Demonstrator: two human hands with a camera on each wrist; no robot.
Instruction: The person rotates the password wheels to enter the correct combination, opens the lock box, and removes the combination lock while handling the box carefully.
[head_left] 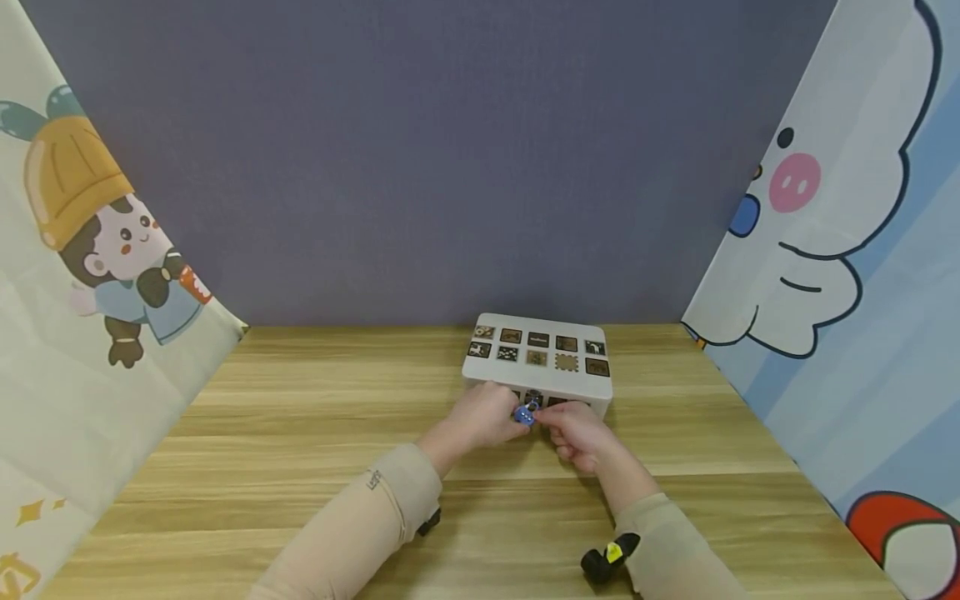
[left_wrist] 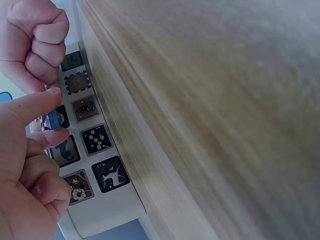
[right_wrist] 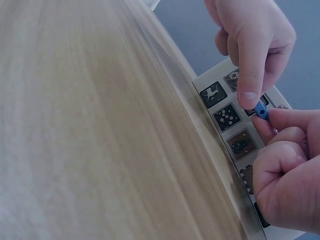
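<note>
A small blue padlock [head_left: 524, 415] with a metal shackle hangs at the front latch [head_left: 534, 397] of a white box [head_left: 540, 381] printed with rows of dark picture squares. My left hand [head_left: 489, 414] pinches the padlock from the left between thumb and forefinger. From the right, my right hand [head_left: 580, 435] has its thumb and forefinger pinched at the padlock's edge, other fingers curled in. In the right wrist view, the blue padlock [right_wrist: 261, 110] shows a dark hole in its end face. Fingers partly cover the padlock in the left wrist view, and any smaller item there is hidden.
The box stands on a wood-grain table [head_left: 337, 433], near its back edge. A dark grey panel [head_left: 450, 167] rises behind it. Cartoon-printed sheets stand at the left [head_left: 45, 375] and right [head_left: 862, 350]. Black straps with small devices [head_left: 609, 559] sit on both wrists.
</note>
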